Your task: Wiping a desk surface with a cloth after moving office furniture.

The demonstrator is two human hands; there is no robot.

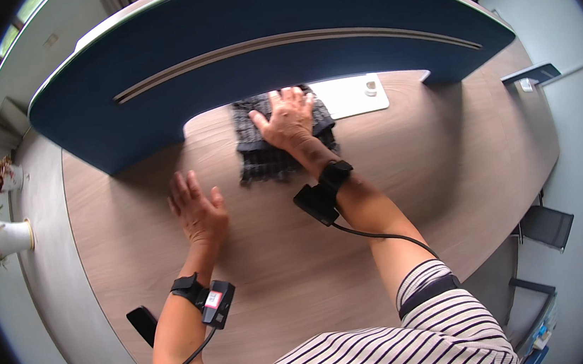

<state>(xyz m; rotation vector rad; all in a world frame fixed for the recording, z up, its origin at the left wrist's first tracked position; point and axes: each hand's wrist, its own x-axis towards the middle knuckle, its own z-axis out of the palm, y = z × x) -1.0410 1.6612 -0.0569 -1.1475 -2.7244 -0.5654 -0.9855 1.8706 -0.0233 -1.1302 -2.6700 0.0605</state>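
My right hand [285,122] lies spread on a folded dark grey cloth [265,163] with a textured, shaggy surface, which sits just below the opening in the blue desk partition [274,13]. Beside the cloth, on the right, a white board [347,98] carries a small pale object [370,88]. My left hand [197,210] is on or just over the wooden desk [448,187], left of and below the cloth, with its fingers apart and nothing held. Both forearms wear black strapped devices with cables.
A black phone-like object [142,325] is at the desk's lower left, beside my left forearm. Potted plants [13,236] stand beyond the left edge. Chairs [546,226] are past the right edge, and a small blue panel [529,74] juts from the upper right.
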